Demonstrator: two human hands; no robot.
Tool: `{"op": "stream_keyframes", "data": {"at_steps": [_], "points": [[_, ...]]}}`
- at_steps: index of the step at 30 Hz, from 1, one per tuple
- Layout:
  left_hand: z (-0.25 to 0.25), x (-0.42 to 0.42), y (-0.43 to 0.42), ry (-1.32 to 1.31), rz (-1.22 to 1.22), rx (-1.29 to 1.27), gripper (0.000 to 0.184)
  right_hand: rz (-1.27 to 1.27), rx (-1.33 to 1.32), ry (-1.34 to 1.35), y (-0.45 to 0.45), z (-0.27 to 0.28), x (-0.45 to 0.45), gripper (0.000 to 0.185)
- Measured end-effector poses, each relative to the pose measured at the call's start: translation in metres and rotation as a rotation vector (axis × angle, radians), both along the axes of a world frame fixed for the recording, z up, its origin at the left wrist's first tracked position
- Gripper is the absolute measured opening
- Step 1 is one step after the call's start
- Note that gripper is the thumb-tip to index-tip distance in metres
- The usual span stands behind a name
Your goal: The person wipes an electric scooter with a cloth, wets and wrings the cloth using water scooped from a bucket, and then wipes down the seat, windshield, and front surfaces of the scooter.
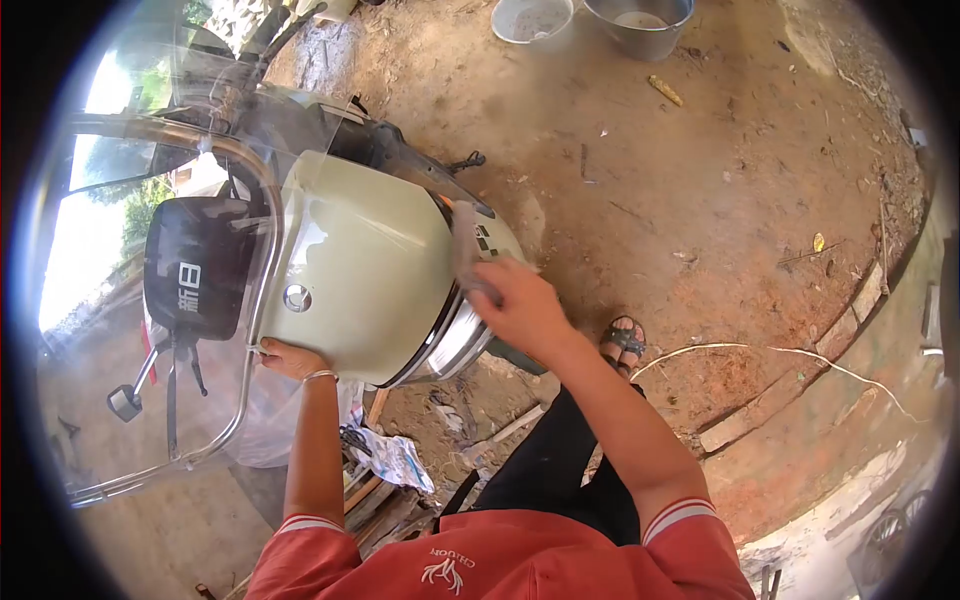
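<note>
A cream storage box (370,265) with a round silver lock sits on the rear of a scooter. My right hand (522,308) is closed round a greyish-brown rag (465,240) and presses it to the box's right side, above the silver trim (457,340). The rag is smeared by motion, so its exact shape is unclear. My left hand (293,358) rests against the lower left corner of the box, beside the bent metal tube (270,200). Its fingers look stretched out, though some are hidden.
A black backrest (200,265) with white lettering stands left of the box. Below it is a mirror (124,402). A grey bucket (640,25) and a pale basin (533,20) stand at the top. Wood scraps and a plastic wrapper (395,458) lie near my legs.
</note>
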State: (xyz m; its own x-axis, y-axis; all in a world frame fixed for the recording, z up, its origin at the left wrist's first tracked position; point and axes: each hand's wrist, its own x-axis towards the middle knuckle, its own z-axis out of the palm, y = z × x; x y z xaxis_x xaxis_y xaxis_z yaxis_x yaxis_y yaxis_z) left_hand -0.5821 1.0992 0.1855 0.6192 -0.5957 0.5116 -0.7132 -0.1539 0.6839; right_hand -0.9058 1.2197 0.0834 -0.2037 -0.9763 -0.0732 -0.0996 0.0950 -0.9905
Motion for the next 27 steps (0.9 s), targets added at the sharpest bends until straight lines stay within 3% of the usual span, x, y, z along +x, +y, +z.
{"op": "stream_keyframes", "data": {"at_steps": [2, 4, 10, 13, 16, 17, 19, 20, 22, 23, 24, 25, 27], "points": [[-0.002, 0.006, -0.001, -0.043, -0.021, 0.016, 0.076, -0.006, -0.317, -0.034, -0.051, 0.032, 0.040, 0.029], [-0.002, 0.012, 0.004, -0.100, -0.037, 0.046, 0.076, -0.018, -0.371, 0.087, -0.083, 0.038, 0.056, 0.027], [0.000, -0.005, 0.003, 0.060, -0.067, 0.047, 0.071, -0.212, -0.350, -0.071, -0.099, -0.005, 0.068, 0.023], [0.001, 0.020, 0.006, -0.122, -0.085, 0.133, 0.065, -0.331, -0.110, -0.147, -0.115, -0.046, 0.056, 0.020], [0.003, 0.022, 0.003, -0.107, -0.086, 0.212, 0.063, -0.292, 0.189, -0.124, -0.110, -0.099, 0.049, 0.024], [0.001, 0.017, 0.001, -0.033, -0.034, 0.122, 0.062, -0.296, 0.195, -0.123, -0.099, -0.118, 0.041, 0.024], [0.004, -0.012, 0.001, -0.005, -0.052, 0.098, 0.061, -0.206, 0.669, -0.575, -0.085, -0.139, 0.020, 0.027], [0.003, -0.023, -0.003, 0.026, -0.065, 0.059, 0.060, -0.213, 0.666, -0.577, -0.086, -0.135, 0.023, 0.027], [0.005, 0.014, 0.004, -0.050, -0.041, 0.157, 0.058, -0.170, 0.437, -0.791, -0.092, -0.080, 0.036, 0.028], [0.006, 0.038, 0.006, -0.072, -0.056, 0.226, 0.061, -0.309, 0.174, -0.704, -0.109, -0.050, 0.047, 0.022], [0.004, 0.047, 0.005, -0.089, -0.074, 0.288, 0.064, -0.132, 0.059, -0.522, -0.125, -0.020, 0.036, 0.024], [0.002, 0.037, 0.004, -0.087, -0.073, 0.293, 0.064, -0.194, -0.108, -0.584, -0.143, 0.006, 0.044, 0.024], [0.006, -0.006, 0.003, 0.292, -0.090, 0.265, 0.071, -0.164, -0.275, -0.355, -0.175, 0.040, 0.045, 0.026]]}}
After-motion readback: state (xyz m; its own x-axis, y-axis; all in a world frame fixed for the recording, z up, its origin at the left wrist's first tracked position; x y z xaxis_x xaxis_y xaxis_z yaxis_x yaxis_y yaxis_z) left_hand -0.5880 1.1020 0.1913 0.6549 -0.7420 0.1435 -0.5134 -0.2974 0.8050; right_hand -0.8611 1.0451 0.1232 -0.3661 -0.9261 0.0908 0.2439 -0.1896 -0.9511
